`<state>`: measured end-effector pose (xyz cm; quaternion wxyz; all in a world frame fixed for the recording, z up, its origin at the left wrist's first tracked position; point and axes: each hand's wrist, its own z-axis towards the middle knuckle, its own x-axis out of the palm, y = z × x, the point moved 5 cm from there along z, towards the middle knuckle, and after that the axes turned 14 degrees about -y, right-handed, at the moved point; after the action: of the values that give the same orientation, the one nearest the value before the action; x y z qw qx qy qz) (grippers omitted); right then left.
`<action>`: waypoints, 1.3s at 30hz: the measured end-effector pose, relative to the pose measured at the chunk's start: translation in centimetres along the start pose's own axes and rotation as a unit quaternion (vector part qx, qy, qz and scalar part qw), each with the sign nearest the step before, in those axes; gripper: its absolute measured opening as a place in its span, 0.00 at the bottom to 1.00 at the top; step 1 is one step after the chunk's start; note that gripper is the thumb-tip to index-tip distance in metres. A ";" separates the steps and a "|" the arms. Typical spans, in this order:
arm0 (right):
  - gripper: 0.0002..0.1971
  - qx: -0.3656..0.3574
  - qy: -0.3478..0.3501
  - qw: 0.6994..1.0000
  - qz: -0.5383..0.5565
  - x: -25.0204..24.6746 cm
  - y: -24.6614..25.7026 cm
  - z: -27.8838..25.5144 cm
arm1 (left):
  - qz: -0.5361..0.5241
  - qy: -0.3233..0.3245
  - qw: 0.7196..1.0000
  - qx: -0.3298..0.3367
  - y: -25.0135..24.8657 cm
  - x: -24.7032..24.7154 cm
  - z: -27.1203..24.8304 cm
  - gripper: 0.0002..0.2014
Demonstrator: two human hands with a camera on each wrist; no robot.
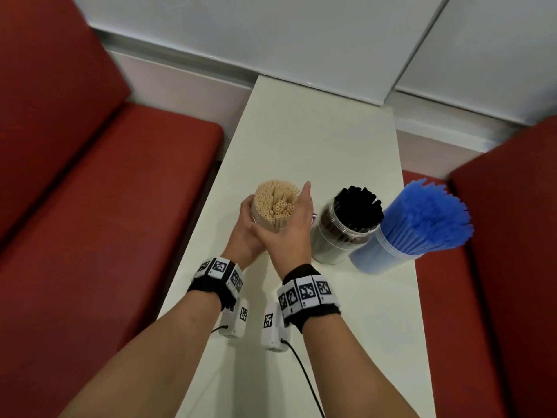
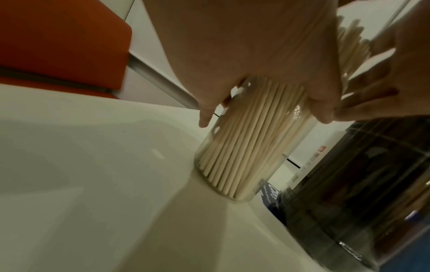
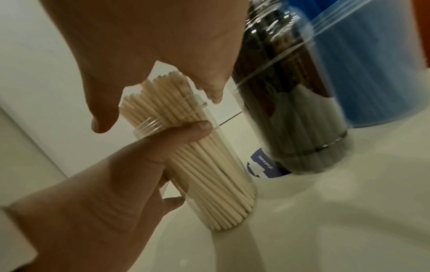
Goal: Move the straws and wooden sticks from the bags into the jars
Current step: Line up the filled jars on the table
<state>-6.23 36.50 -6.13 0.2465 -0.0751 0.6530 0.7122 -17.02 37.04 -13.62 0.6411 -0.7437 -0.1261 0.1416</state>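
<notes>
A clear jar [image 1: 256, 219] full of beige straws [image 1: 275, 203] stands on the white table [image 1: 316, 140]. My left hand [image 1: 245, 224] grips the jar from the left; in the right wrist view its thumb curls round the jar [image 3: 209, 174] just below the threaded rim. My right hand [image 1: 294, 224] lies along the right side of the straw bundle with fingers straight, and from its own wrist it [image 3: 139, 36] arches over the straw tops. The left wrist view shows the jar [image 2: 232, 156] under my left palm [image 2: 244, 46].
Close to the right stand a clear jar of black straws [image 1: 340, 233] and a clear jar of blue straws [image 1: 379, 254]. A small blue label [image 3: 263, 163] lies on the table between jars. Red bench seats [image 1: 105, 191] flank the table; a white wall is behind.
</notes>
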 end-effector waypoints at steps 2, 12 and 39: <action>0.67 -0.031 -0.021 0.998 -0.054 1.0 0.8 0.5 | 0.046 -0.039 0.998 -0.019 0.7 -0.4 0.1 0.31; 0.26 -0.043 -0.123 0.991 0.007 2.7 2.6 3.3 | 0.084 -0.011 0.996 0.025 0.1 -0.5 0.9 0.38; 0.33 -0.137 0.071 0.931 -0.332 4.4 4.6 3.7 | 0.064 0.008 0.996 0.055 -0.3 -0.5 2.8 0.46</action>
<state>-11.29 41.07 -3.38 0.4091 -0.3706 0.5025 0.6654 -18.48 39.46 -13.68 0.6718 -0.7147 -0.0650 0.1835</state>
